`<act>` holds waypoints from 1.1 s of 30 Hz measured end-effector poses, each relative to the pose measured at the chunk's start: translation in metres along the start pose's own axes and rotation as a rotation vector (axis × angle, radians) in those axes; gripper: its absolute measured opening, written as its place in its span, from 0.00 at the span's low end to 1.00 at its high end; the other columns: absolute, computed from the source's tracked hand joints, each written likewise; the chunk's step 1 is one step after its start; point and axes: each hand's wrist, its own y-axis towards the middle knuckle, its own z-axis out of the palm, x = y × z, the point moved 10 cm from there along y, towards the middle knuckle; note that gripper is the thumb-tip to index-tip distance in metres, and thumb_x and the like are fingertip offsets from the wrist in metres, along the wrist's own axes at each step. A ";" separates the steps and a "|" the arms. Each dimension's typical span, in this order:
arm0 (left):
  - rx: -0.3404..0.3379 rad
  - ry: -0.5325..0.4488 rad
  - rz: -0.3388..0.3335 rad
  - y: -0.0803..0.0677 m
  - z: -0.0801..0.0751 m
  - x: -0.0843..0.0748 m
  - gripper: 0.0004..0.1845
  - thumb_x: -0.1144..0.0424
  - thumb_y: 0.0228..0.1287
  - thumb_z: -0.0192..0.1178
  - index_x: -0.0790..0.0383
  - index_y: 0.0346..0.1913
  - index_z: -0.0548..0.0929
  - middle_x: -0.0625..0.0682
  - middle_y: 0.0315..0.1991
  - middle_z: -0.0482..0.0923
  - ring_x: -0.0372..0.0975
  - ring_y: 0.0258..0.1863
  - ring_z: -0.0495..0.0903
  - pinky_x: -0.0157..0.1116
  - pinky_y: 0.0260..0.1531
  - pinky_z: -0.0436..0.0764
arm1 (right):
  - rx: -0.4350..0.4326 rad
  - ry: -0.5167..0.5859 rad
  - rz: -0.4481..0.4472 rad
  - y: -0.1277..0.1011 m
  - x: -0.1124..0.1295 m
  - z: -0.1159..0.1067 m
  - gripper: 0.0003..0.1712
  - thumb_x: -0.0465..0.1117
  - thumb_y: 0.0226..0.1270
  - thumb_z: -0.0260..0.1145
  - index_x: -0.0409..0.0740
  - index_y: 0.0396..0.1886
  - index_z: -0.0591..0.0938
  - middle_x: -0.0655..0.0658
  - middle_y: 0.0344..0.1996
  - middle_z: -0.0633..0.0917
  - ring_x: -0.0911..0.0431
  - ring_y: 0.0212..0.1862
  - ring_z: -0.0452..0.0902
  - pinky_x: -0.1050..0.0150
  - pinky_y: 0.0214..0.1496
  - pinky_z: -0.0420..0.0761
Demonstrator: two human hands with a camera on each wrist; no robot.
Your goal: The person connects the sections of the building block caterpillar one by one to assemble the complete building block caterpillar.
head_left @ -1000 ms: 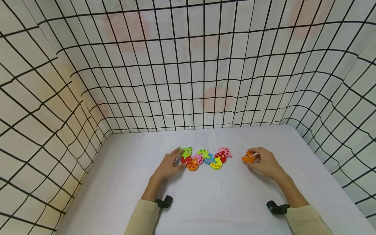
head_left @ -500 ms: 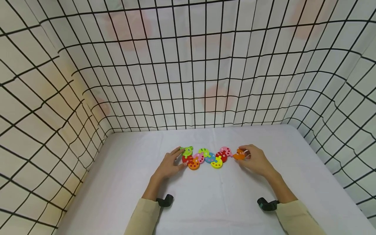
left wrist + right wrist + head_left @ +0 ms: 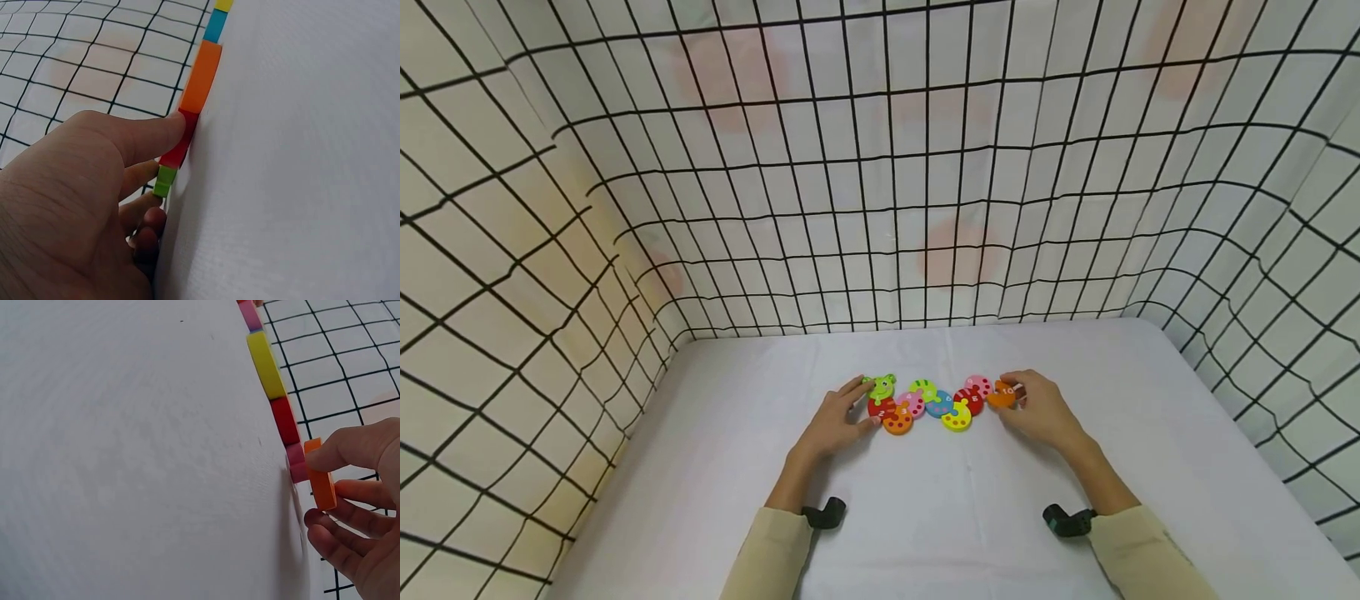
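Joined round pieces form a caterpillar puzzle (image 3: 938, 404) lying across the white table, with a green smiling head piece (image 3: 882, 386) at its left end. My left hand (image 3: 837, 423) holds that end, its thumb against the red piece (image 3: 181, 139) and its fingers by the head. At the other end, my right hand (image 3: 1043, 408) pinches an orange puzzle piece (image 3: 1000, 395) marked 10 between thumb and fingers. In the right wrist view this piece (image 3: 321, 478) is tilted and raised a little, its edge overlapping the pink end piece (image 3: 297, 464).
A white cloth covers the table (image 3: 917, 508). Black wire grid panels (image 3: 925, 183), backed by pale sheeting, stand behind the table and along both sides. A small black camera (image 3: 1066, 521) is strapped to each wrist.
My right hand has carried the orange piece leftward from apart on the right to the pink end of the caterpillar. My left hand has stayed at the head end.
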 end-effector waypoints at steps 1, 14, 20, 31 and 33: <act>0.003 0.002 -0.002 0.000 0.000 0.000 0.37 0.47 0.68 0.65 0.46 0.78 0.68 0.49 0.82 0.59 0.52 0.69 0.69 0.58 0.68 0.72 | 0.002 0.001 0.004 0.000 0.000 0.001 0.32 0.41 0.62 0.75 0.34 0.64 0.78 0.35 0.56 0.82 0.44 0.50 0.78 0.50 0.52 0.86; -0.002 -0.007 0.011 -0.001 0.000 -0.007 0.37 0.48 0.67 0.65 0.48 0.78 0.69 0.49 0.81 0.60 0.53 0.69 0.70 0.58 0.67 0.73 | 0.036 -0.026 0.034 -0.001 0.000 0.004 0.31 0.39 0.61 0.74 0.33 0.62 0.79 0.34 0.54 0.82 0.44 0.51 0.78 0.46 0.58 0.85; -0.006 -0.004 0.009 0.000 0.000 -0.008 0.37 0.48 0.67 0.65 0.48 0.77 0.69 0.50 0.81 0.61 0.55 0.71 0.69 0.59 0.69 0.71 | 0.078 -0.041 0.064 -0.001 -0.006 0.009 0.31 0.39 0.61 0.74 0.33 0.63 0.79 0.34 0.56 0.81 0.42 0.55 0.78 0.44 0.62 0.82; 0.054 -0.077 -0.027 -0.003 -0.011 0.004 0.39 0.51 0.68 0.66 0.47 0.79 0.64 0.53 0.72 0.72 0.48 0.63 0.76 0.55 0.67 0.74 | 0.118 -0.067 -0.004 0.007 -0.006 -0.005 0.34 0.49 0.68 0.71 0.38 0.69 0.75 0.35 0.58 0.81 0.41 0.57 0.77 0.43 0.58 0.83; 0.070 -0.096 -0.042 -0.004 -0.018 0.007 0.37 0.51 0.69 0.65 0.49 0.79 0.66 0.55 0.68 0.76 0.48 0.62 0.77 0.54 0.67 0.75 | 0.129 -0.080 -0.032 0.010 -0.006 -0.014 0.35 0.53 0.70 0.69 0.37 0.70 0.74 0.34 0.62 0.80 0.38 0.61 0.75 0.38 0.61 0.80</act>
